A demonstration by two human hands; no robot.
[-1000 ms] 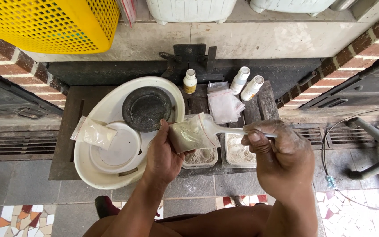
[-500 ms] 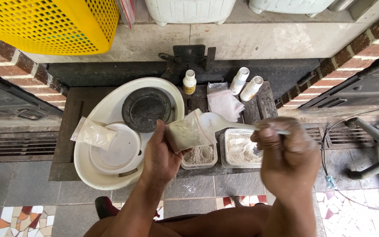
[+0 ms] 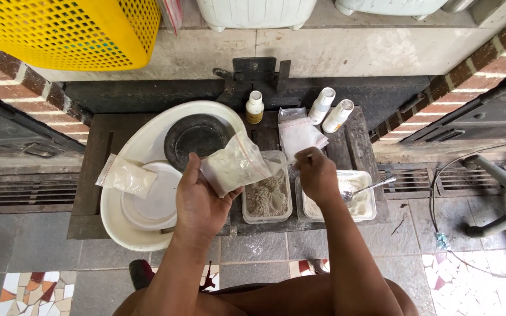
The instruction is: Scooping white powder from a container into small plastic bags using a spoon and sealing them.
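Observation:
My left hand holds a small clear plastic bag of pale powder tilted above a square clear tub of grey powder. My right hand pinches the bag's open corner by its fingertips. A metal spoon rests in a second clear tub of white powder, its handle pointing right, just beside my right hand.
A white oval basin holds a black round dish and a white plate; another bag of powder lies on its rim. Three small white bottles and spare clear bags stand behind. A yellow mesh basket is upper left.
My right hand has put the spoon down in the white powder tub and moved left to the bag's corner. The left hand still holds the bag over the grey tub.

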